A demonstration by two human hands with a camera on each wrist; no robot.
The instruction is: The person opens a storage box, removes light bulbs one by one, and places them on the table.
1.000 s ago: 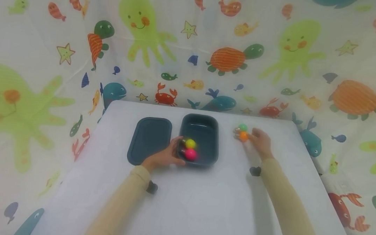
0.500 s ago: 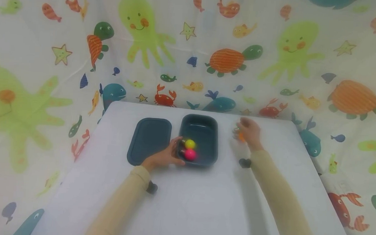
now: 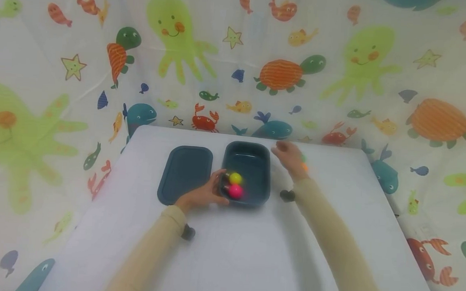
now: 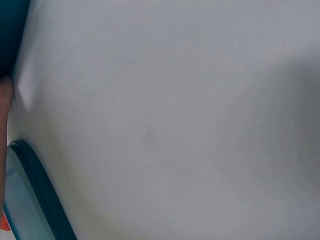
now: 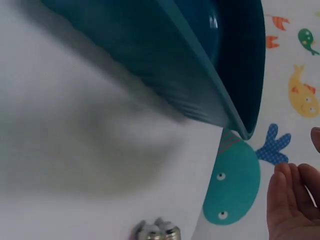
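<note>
Seemingly half loaded: yellow ball (image 3: 235,178), pink ball (image 3: 236,191) by left edge of tray (image 3: 270,171); left hand (image 3: 203,194) there, cannot tell if grip clamped; lid (image 3: 186,174) off, alongside; green ball (image 3: 304,158), orange ball (image 3: 305,167) outside; right hand (image 3: 290,157) near far corner, grip apart.

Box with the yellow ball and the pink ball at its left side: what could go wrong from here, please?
The left hand touches the box; if it pushes or tilts it, the yellow ball and pink ball might roll.
The head view shows the right hand partly hiding the green ball and orange ball; moving back, it may knock them.
</note>
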